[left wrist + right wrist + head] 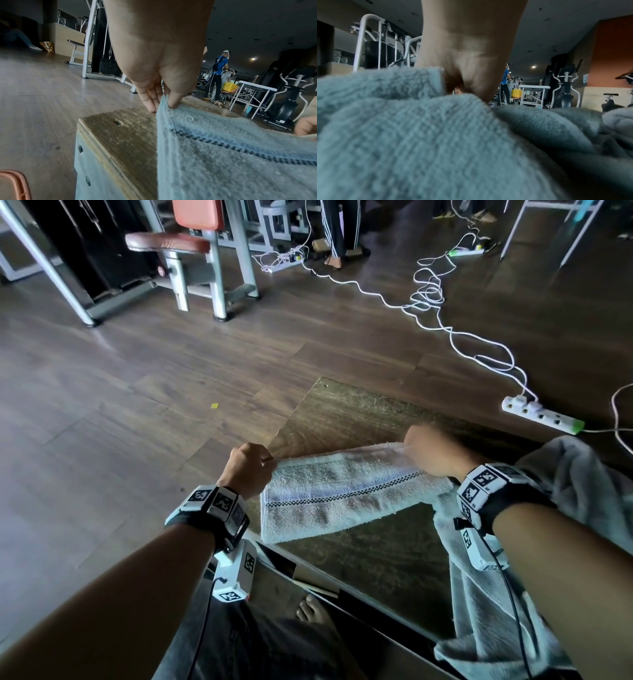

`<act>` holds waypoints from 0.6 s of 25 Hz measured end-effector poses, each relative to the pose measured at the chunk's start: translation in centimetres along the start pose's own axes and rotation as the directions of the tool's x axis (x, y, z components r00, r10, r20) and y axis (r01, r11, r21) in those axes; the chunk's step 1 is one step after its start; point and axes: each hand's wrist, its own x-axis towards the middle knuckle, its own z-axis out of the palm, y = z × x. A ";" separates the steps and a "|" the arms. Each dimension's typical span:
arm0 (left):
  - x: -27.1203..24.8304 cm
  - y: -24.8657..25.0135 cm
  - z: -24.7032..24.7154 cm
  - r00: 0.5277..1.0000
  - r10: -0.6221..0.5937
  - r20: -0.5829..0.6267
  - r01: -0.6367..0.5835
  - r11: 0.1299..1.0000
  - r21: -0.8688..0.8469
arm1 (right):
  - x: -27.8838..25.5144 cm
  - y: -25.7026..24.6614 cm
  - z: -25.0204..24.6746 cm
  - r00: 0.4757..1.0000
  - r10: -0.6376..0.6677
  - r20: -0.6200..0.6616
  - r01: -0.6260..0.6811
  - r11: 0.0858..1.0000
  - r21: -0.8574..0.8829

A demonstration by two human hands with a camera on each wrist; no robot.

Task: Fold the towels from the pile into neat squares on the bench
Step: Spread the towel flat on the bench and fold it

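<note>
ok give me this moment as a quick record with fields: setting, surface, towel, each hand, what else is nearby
setting: gym floor with weight machines
surface: wooden bench, worn top
towel: pale striped towel lying flat on the bench, folded over, checked band running lengthwise
left hand: left hand pinches the towel's far left corner
right hand: right hand grips the far right corner
pile: more pale towels heaped at the right, partly under the right forearm
nearby: white power strip and cable on the floor

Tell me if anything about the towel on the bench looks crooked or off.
Slightly. The folded towel lies at an angle to the bench edges, its near left corner reaching the bench edge. Both hands, left and right, pinch its far corners.
</note>
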 end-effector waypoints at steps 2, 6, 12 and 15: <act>0.0 0.0 -0.3 1.000 0.009 0.027 -0.010 1.000 0.010 | -0.3 0.0 -0.1 1.000 0.021 0.002 -0.021 0.999 0.035; -0.6 0.5 -2.1 0.997 0.025 0.078 -0.029 0.998 0.060 | -2.4 -0.7 -1.9 0.977 -0.072 -0.198 0.115 0.969 0.217; -3.0 3.2 -7.7 0.983 0.180 0.017 -0.180 0.984 0.005 | -8.7 -1.6 -8.6 0.921 -0.154 -0.357 0.260 0.926 0.273; -4.3 4.6 -9.7 0.955 0.296 -0.007 -0.296 0.955 -0.011 | -12.5 -1.5 -11.2 0.917 -0.169 -0.361 0.284 0.912 0.295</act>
